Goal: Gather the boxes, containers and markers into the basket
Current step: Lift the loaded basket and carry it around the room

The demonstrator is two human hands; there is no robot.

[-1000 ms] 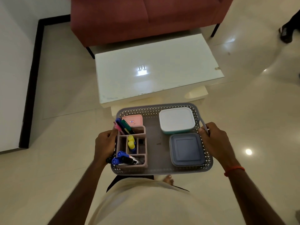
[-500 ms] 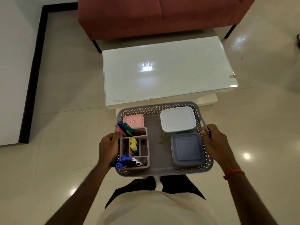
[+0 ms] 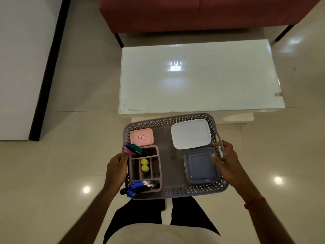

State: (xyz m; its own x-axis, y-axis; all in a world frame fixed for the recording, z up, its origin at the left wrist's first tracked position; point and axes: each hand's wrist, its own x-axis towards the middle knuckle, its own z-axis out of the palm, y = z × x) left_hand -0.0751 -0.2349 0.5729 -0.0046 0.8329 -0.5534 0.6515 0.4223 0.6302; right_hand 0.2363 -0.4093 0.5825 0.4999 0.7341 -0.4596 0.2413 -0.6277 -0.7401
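A: Status? Where's the basket (image 3: 175,193)?

B: Held in the air over the floor, just short of the white glossy tabletop (image 3: 202,76), w/ both hands. Left hand (image 3: 116,171) curled closed on the left rim; right hand (image 3: 226,161) wrapped round the right handle, thumb lying on the grey container (image 3: 200,166).

A: Everything in?

B: Looks so, judging by the bare tabletop. Pink small box (image 3: 141,137) back left, white lidded container (image 3: 191,133) back right, grey one in front of it. Pink divided organizer (image 3: 145,169) front left w/ markers (image 3: 135,149) sticking out.

A: Risks?

B: Mainly the markers. The blue and black ones (image 3: 139,187) at the near end poke past the organizer's edge & lie loose; a tilt twd the person could prob roll them out. Basket's shallow too, so the smooth-lidded containers may slide if it tips.

A: Materials?

B: All plastic, I'd say. Basket is grey, perforated lattice walls, rounded corners. Containers are rounded rectangles w/ flat matte lids. Two yellow round caps (image 3: 144,164) upright in a middle slot.
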